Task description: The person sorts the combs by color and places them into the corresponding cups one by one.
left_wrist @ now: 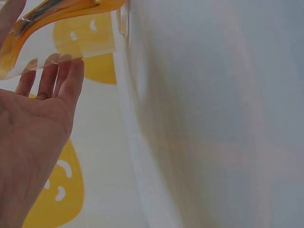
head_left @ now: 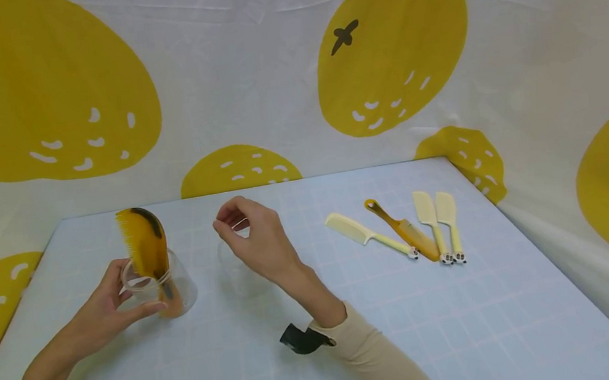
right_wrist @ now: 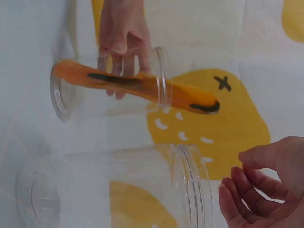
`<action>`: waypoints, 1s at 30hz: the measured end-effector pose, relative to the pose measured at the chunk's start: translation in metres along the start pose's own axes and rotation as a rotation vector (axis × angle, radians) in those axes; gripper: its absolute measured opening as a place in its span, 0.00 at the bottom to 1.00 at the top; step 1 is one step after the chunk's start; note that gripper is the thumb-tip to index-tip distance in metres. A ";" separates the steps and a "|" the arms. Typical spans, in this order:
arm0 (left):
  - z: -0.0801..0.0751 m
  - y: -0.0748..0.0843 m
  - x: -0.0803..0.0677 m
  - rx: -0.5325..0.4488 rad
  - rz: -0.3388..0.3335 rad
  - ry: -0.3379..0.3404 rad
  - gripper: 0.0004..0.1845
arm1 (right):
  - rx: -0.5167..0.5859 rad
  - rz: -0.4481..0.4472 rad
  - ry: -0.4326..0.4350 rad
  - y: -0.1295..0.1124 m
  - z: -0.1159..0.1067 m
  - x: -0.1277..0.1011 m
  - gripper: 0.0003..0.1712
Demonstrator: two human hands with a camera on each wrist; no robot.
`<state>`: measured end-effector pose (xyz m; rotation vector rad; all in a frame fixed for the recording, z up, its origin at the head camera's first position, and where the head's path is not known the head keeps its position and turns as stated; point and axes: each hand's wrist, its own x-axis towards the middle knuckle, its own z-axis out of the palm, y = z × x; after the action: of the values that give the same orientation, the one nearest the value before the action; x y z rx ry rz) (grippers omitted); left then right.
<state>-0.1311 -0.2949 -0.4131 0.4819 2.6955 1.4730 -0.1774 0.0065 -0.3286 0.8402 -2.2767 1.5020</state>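
My left hand grips a clear plastic jar that stands on the pale blue table. An amber comb with dark patches stands in this jar, its toothed end poking out above the rim. In the right wrist view the same jar and comb show, with the left hand's fingers curled round the jar's wall. My right hand hovers just over a second, empty clear jar, fingers loosely curled and holding nothing. That jar's mouth lies next to the right hand.
To the right on the table lie several combs: a cream one, an amber one and two cream ones side by side. A white cloth with big yellow fruit prints hangs behind and at both sides.
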 end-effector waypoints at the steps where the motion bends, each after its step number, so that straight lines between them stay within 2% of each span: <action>1: 0.000 0.000 0.000 -0.002 0.001 0.000 0.36 | -0.002 -0.002 0.003 0.002 -0.002 -0.001 0.06; 13: 0.000 0.001 0.000 0.000 -0.016 -0.003 0.36 | -0.062 0.005 0.032 0.023 -0.027 -0.009 0.06; 30: 0.000 -0.001 0.001 -0.020 0.013 0.005 0.35 | -0.144 0.037 0.090 0.054 -0.063 -0.021 0.04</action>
<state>-0.1319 -0.2948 -0.4140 0.4957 2.6840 1.5042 -0.1984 0.0858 -0.3533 0.6803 -2.3139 1.3432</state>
